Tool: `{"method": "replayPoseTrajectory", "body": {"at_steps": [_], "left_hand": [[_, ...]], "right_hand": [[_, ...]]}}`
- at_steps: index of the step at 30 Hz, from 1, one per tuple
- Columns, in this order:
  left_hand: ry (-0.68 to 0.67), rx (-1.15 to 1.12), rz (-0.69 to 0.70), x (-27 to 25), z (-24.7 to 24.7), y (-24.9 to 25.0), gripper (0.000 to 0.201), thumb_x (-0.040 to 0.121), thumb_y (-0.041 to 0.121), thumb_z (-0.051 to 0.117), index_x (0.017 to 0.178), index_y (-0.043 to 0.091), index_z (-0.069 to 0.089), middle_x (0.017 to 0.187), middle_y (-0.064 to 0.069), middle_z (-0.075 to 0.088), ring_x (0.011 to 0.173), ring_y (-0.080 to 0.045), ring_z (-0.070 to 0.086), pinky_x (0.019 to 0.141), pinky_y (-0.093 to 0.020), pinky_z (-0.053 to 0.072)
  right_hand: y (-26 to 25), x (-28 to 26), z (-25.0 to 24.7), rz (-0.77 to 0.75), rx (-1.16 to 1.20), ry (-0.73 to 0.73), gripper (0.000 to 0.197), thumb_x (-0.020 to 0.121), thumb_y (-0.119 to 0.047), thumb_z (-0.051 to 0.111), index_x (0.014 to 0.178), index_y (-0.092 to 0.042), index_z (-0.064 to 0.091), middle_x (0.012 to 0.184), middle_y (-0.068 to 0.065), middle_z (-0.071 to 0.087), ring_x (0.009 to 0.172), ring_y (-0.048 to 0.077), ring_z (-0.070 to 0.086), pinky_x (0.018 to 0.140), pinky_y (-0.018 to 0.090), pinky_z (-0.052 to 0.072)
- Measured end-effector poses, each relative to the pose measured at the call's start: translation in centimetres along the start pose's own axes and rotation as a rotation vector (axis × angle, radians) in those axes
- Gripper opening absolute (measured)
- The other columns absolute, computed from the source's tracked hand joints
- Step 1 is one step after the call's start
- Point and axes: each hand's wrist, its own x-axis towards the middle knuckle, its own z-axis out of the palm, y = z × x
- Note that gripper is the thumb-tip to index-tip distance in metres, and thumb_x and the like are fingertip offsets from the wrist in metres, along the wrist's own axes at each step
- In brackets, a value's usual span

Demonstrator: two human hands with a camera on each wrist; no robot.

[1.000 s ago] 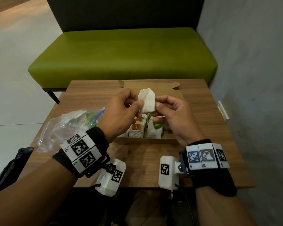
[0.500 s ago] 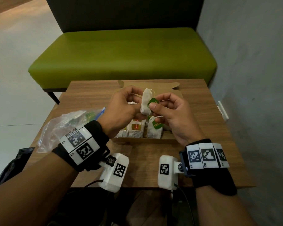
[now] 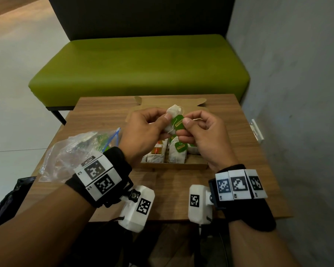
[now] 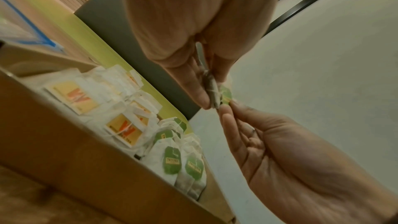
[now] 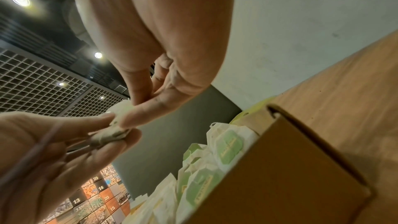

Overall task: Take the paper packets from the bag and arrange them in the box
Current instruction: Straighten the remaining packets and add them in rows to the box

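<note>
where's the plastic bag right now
In the head view the plastic bag lies on the table's left side, just left of the cardboard box and beside the left hand.

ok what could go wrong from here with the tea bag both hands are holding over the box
The left hand pinches the tea bag while the right hand pinches its green tag; pulling apart might snap the thin string. If released, it could drop crooked onto the packets standing in the box, knocking them askew.
</note>
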Motion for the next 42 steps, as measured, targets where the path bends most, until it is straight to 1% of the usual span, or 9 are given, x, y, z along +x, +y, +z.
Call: {"method": "replayPoseTrajectory", "body": {"at_steps": [4, 9, 15, 20, 24, 29, 33, 38, 42], "left_hand": [[0.022, 0.057, 0.028, 0.2, 0.3, -0.2, 0.016, 0.097, 0.024, 0.062, 0.104, 0.019, 0.075, 0.092, 0.002, 0.076, 0.090, -0.021, 0.070, 0.083, -0.039, 0.058], [-0.012, 0.035, -0.010, 0.0, 0.6, -0.5, 0.017, 0.097, 0.027, 0.061, 0.106, 0.025, 0.075, 0.094, 0.006, 0.076, 0.082, -0.002, 0.066, 0.065, -0.018, 0.049], [-0.037, -0.037, -0.050, -0.2, 0.8, -1.0, 0.015, 0.094, 0.020, 0.064, 0.103, 0.013, 0.074, 0.096, -0.010, 0.074, 0.083, -0.013, 0.066, 0.067, -0.025, 0.052], [-0.064, 0.145, 0.018, 0.3, 0.5, -0.6, 0.008, 0.091, 0.012, 0.069, 0.091, 0.019, 0.073, 0.080, -0.005, 0.075, 0.075, -0.015, 0.068, 0.068, -0.028, 0.057], [-0.138, 0.322, -0.059, 0.6, -0.3, -0.9, 0.007, 0.086, 0.013, 0.075, 0.084, 0.019, 0.074, 0.074, 0.000, 0.075, 0.070, -0.020, 0.067, 0.073, -0.039, 0.056], [-0.225, 0.603, -0.119, 0.4, -0.2, -2.3, 0.005, 0.082, 0.020, 0.079, 0.082, 0.019, 0.074, 0.070, 0.004, 0.073, 0.059, -0.003, 0.063, 0.061, -0.023, 0.050], [-0.236, 0.837, -0.096, 0.2, 0.4, -2.5, 0.010, 0.084, 0.026, 0.077, 0.083, 0.029, 0.068, 0.083, 0.011, 0.068, 0.073, 0.000, 0.059, 0.057, -0.013, 0.037], [-0.281, 0.918, -0.080, 0.3, 0.0, -2.6, 0.026, 0.084, 0.025, 0.077, 0.070, 0.036, 0.058, 0.074, 0.017, 0.060, 0.072, -0.001, 0.057, 0.058, -0.016, 0.037], [-0.284, 1.026, -0.028, 0.3, -0.1, -2.9, 0.009, 0.084, 0.028, 0.076, 0.085, 0.031, 0.068, 0.082, 0.014, 0.060, 0.079, -0.009, 0.057, 0.064, -0.023, 0.042]], "right_hand": [[0.0, 0.0, -0.3, -0.026, -0.091, 0.025, 0.004, 0.095, -0.012, 0.067, 0.096, -0.015, 0.070, 0.089, 0.003, 0.071, 0.074, 0.007, 0.068, 0.058, 0.022, 0.056], [0.1, 0.0, -0.3, -0.020, -0.077, 0.057, 0.002, 0.094, -0.013, 0.069, 0.094, -0.014, 0.070, 0.088, 0.003, 0.068, 0.070, 0.004, 0.063, 0.056, 0.021, 0.054], [0.3, 0.3, -0.3, -0.011, -0.091, 0.084, 0.005, 0.092, -0.016, 0.071, 0.094, -0.011, 0.070, 0.083, 0.002, 0.070, 0.066, 0.001, 0.063, 0.053, 0.020, 0.051], [0.5, 0.4, -0.5, -0.006, -0.143, 0.107, 0.011, 0.091, -0.021, 0.073, 0.096, -0.012, 0.070, 0.089, 0.004, 0.069, 0.069, 0.001, 0.064, 0.053, 0.019, 0.050], [0.8, 0.5, -1.1, 0.045, -0.189, 0.155, 0.005, 0.092, -0.024, 0.070, 0.093, -0.020, 0.070, 0.097, 0.005, 0.069, 0.081, 0.013, 0.064, 0.065, 0.031, 0.057], [1.1, 0.4, -1.6, 0.149, -0.296, 0.038, 0.007, 0.096, -0.015, 0.064, 0.096, -0.017, 0.070, 0.101, 0.007, 0.071, 0.089, 0.016, 0.067, 0.070, 0.032, 0.062], [1.2, 0.3, -1.7, 0.134, -0.539, -0.028, 0.011, 0.095, -0.020, 0.062, 0.089, -0.025, 0.070, 0.095, -0.003, 0.071, 0.091, 0.017, 0.070, 0.085, 0.044, 0.061], [0.9, 0.0, -1.4, 0.205, -0.763, -0.150, 0.022, 0.098, -0.013, 0.054, 0.090, -0.024, 0.071, 0.099, -0.005, 0.068, 0.088, 0.013, 0.068, 0.082, 0.035, 0.059], [0.9, 0.0, -0.6, 0.266, -0.825, -0.196, 0.024, 0.096, -0.011, 0.054, 0.094, -0.021, 0.075, 0.100, -0.001, 0.069, 0.096, 0.016, 0.067, 0.087, 0.040, 0.059]]}}
